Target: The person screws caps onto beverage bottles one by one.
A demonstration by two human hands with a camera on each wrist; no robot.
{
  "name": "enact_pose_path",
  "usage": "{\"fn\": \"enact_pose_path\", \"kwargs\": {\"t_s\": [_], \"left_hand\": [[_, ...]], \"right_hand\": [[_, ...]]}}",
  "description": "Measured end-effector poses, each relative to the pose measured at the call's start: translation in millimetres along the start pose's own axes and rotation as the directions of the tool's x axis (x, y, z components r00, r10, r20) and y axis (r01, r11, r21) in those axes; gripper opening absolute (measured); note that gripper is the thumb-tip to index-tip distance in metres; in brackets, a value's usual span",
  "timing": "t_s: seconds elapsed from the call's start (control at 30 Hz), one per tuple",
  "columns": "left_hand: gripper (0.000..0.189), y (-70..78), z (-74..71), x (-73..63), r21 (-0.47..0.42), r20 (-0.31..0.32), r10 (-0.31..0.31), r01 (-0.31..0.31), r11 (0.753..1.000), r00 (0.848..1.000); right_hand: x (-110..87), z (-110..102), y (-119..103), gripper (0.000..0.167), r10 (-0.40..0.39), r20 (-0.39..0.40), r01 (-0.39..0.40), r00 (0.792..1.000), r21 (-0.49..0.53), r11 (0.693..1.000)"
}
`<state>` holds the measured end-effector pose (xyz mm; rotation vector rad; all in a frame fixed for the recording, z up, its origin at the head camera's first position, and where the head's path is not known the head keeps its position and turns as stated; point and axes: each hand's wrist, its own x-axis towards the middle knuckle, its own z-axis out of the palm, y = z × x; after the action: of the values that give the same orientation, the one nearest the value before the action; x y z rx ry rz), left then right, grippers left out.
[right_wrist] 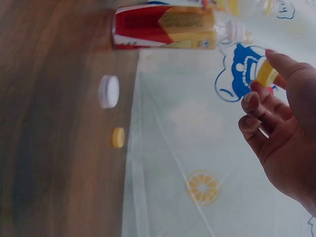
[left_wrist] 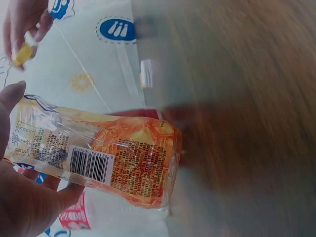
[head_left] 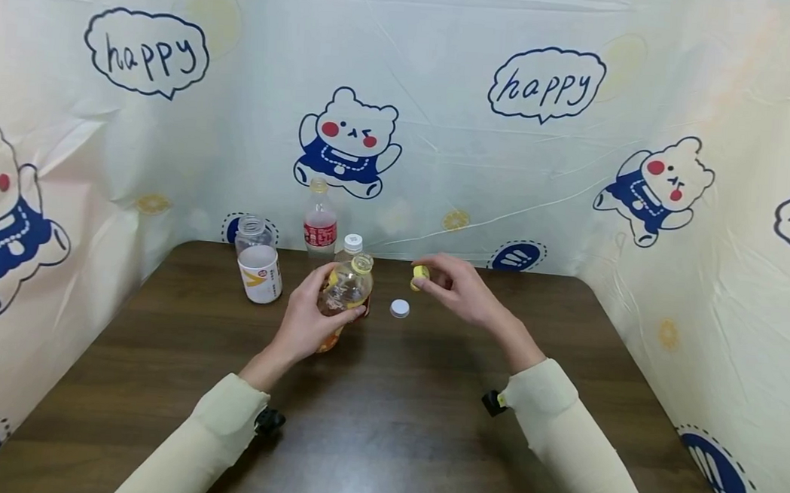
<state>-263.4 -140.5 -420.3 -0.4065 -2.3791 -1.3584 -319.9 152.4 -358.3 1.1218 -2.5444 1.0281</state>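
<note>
My left hand [head_left: 309, 313] grips a clear plastic bottle [head_left: 346, 289] with an orange label, tilted, its mouth bare of a cap. In the left wrist view the barcode side of this bottle [left_wrist: 113, 155] faces the camera. To its right, my right hand [head_left: 460, 287] pinches a yellow bottle cap [right_wrist: 267, 73] between thumb and fingertips, above the table. A white lid [head_left: 399, 308] lies on the table between the hands. Beyond it, in the right wrist view, lies a second yellow cap [right_wrist: 118, 137].
Behind the held bottle stands a bottle with a white cap [head_left: 353, 242] and a red and yellow label. A red-labelled bottle [head_left: 320, 230] stands at the back edge. Left of it is a clear jar [head_left: 260, 272] with a white label. A printed cloth [head_left: 441, 166] hangs behind the table.
</note>
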Motion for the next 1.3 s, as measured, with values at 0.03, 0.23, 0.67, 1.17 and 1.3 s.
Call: {"fn": "enact_pose_path", "kwargs": {"t_s": [0.03, 0.23, 0.67, 1.17, 1.3], "left_hand": [[0.08, 1.5, 2.0, 0.7, -0.002, 0.009, -0.002, 0.002, 1.0, 1.0], [0.078, 8.1, 13.3, 5.5, -0.018, 0.052, 0.017, -0.016, 1.0, 0.998], [0.076, 17.6, 36.6, 7.5, -0.065, 0.093, 0.062, -0.056, 0.996, 0.994], [0.076, 18.4, 42.2, 5.4, -0.058, 0.092, 0.075, -0.07, 0.996, 0.993], [0.075, 18.8, 42.9, 5.4, -0.06, 0.091, 0.078, -0.072, 0.996, 0.993]], "right_hand": [[1.4, -1, -4, 0.03, 0.002, 0.009, -0.002, 1.0, 0.015, 1.0], [9.5, -9, -24, 0.031, 0.051, 0.039, -0.056, 0.998, 0.129, 0.99], [18.5, -26, -38, 0.033, 0.06, 0.194, -0.093, 0.979, 0.164, 0.982], [23.2, -34, -45, 0.032, 0.046, 0.244, -0.069, 0.969, 0.083, 0.994], [24.6, -36, -45, 0.03, 0.03, 0.243, -0.043, 0.969, 0.048, 0.998]]}}
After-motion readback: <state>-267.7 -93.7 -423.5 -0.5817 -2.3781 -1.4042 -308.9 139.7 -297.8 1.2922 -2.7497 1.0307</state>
